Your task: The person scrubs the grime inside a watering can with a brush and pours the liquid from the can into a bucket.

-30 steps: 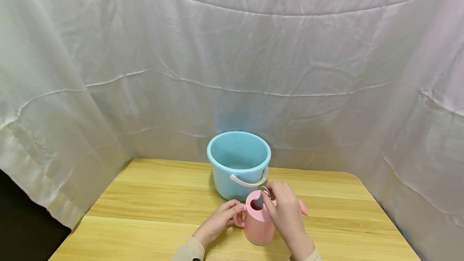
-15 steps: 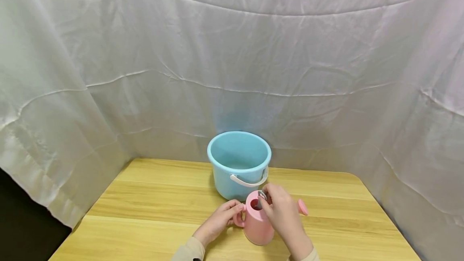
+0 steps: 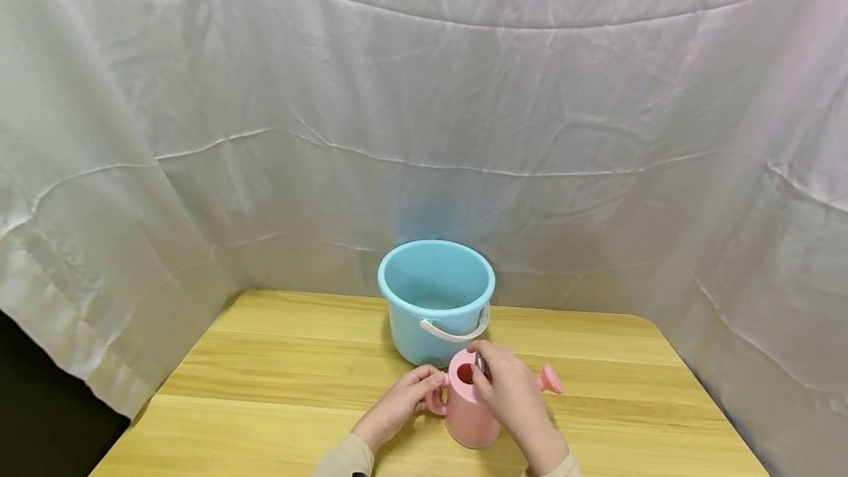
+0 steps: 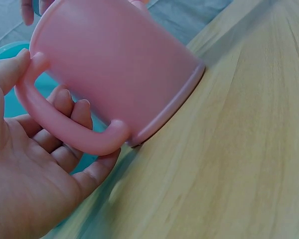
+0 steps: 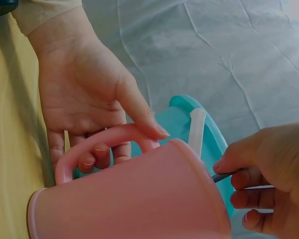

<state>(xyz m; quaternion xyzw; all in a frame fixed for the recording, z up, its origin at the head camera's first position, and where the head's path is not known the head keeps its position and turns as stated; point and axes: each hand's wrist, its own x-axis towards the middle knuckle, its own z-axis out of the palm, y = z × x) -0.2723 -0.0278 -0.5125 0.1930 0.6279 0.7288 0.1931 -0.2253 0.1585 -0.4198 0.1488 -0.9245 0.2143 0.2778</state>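
Note:
A pink watering can stands upright on the wooden table, its spout with a round rose pointing right. My left hand grips the can's handle, thumb on its upper end and fingers passing through the loop. Over the can's top opening, my right hand pinches a small grey object between thumb and fingers. In the right wrist view only a thin dark piece of this grey object shows at the can's rim; the rest is hidden, and I cannot tell its kind.
Just behind the can stands a light blue bucket with a white handle hanging at its front. A pale grey curtain encloses the back and sides of the wooden table.
My right hand has lowered slightly and shifted left over the can's opening, and less of the grey object shows. The left hand, can and bucket have stayed in place.

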